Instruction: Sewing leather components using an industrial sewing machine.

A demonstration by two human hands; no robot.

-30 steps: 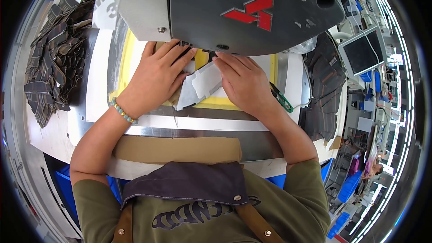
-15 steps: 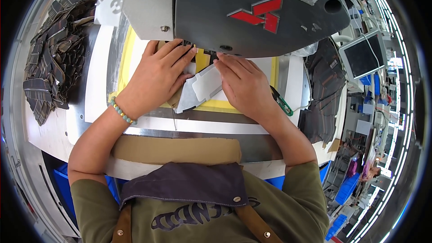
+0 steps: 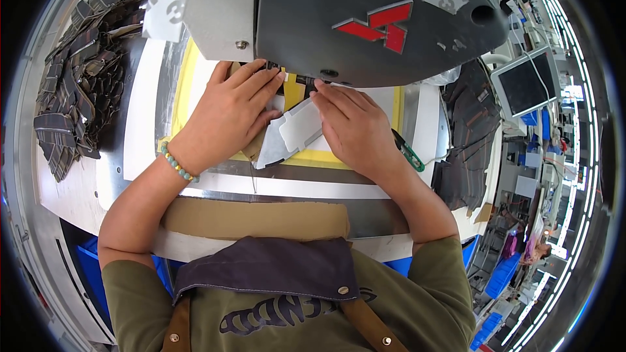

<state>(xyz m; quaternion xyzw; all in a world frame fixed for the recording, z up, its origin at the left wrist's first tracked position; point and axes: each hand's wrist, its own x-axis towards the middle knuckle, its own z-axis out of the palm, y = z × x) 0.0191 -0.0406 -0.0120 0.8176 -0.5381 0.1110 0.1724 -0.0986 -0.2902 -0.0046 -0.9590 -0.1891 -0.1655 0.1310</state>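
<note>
My left hand (image 3: 238, 107) rests open, fingers stretched out and tips on work just under a dark grey machine head (image 3: 339, 13); what lies beneath those fingertips is mostly hidden. My right hand (image 3: 352, 124) is open too, its fingers close together and slightly bent, tips touching black parts beneath the head. Between both hands lies an angled pale grey piece with a white panel (image 3: 300, 127), beside a yellow strip (image 3: 293, 91). These sit on a white board edged with yellow tape (image 3: 326, 160). Green-handled snips (image 3: 411, 156) lie just right of my right hand.
Striped dark fabric pieces are piled at left (image 3: 78, 91); more dark cloth (image 3: 463, 143) lies at right. A cardboard strip (image 3: 254, 215) runs along the near table edge. A screen (image 3: 521, 81) stands at upper right. Another person (image 3: 538, 248) and blue bins (image 3: 502, 274) are in the far right background.
The machine head sits slightly farther right and lower in the picture, with a slight shift of the view. Both hands stay at nearly the same spots on the work.
</note>
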